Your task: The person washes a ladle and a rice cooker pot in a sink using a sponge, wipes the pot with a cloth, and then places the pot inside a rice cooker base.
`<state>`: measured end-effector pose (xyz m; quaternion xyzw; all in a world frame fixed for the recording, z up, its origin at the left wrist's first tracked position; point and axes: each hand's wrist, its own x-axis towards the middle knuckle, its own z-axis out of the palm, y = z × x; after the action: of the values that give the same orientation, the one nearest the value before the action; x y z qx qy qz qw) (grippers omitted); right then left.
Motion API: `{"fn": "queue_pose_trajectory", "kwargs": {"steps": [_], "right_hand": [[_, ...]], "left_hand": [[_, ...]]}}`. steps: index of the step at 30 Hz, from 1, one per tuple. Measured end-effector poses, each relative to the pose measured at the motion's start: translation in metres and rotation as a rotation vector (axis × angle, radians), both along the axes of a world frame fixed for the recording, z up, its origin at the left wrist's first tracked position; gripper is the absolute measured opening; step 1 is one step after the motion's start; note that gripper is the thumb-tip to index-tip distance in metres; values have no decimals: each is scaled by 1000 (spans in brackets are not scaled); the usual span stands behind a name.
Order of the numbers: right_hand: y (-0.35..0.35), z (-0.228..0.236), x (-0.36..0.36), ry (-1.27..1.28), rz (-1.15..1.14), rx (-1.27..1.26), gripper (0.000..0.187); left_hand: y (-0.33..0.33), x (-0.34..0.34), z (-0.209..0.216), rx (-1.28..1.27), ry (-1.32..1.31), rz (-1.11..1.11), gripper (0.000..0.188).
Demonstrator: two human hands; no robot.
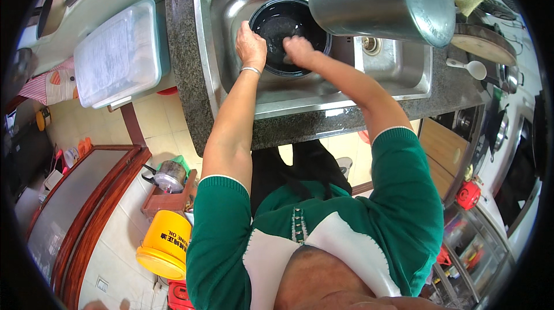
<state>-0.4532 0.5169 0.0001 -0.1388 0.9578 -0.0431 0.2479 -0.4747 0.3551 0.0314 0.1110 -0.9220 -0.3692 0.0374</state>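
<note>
The black round bowl (288, 33) lies in the steel sink (398, 67), near its left side. The left hand (250, 44) grips the bowl's left rim with closed fingers. The right hand (298, 50) is pressed inside the bowl, fingers bent; whether it holds anything I cannot tell. The sink is set in a dark speckled stone table (184, 62). A big metal jug (384, 1) stands at the sink's far edge, and a white spoon (470, 67) lies on the table to the right. On the tiled floor (161, 119) stands a yellow bucket (164, 243), and a clear plastic box (118, 53) is left of the table.
</note>
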Motion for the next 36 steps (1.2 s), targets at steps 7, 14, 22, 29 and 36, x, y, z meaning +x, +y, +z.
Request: {"fn": "queue_pose_trajectory", "kwargs": {"steps": [7, 14, 22, 29, 36], "right_hand": [[-47, -31, -2, 39, 68, -316, 25], [-18, -6, -7, 13, 243, -140, 22], [-1, -19, -6, 19, 126, -301, 16], [11, -12, -15, -104, 83, -122, 19], [37, -43, -34, -47, 48, -116, 16]], "left_hand": [[1, -3, 6, -11, 16, -76, 25], [-2, 11, 0, 42, -125, -63, 25], [9, -3, 16, -73, -175, -135, 21], [-4, -10, 21, -128, -197, -148, 22], [3, -14, 38, -120, -161, -161, 23]]}}
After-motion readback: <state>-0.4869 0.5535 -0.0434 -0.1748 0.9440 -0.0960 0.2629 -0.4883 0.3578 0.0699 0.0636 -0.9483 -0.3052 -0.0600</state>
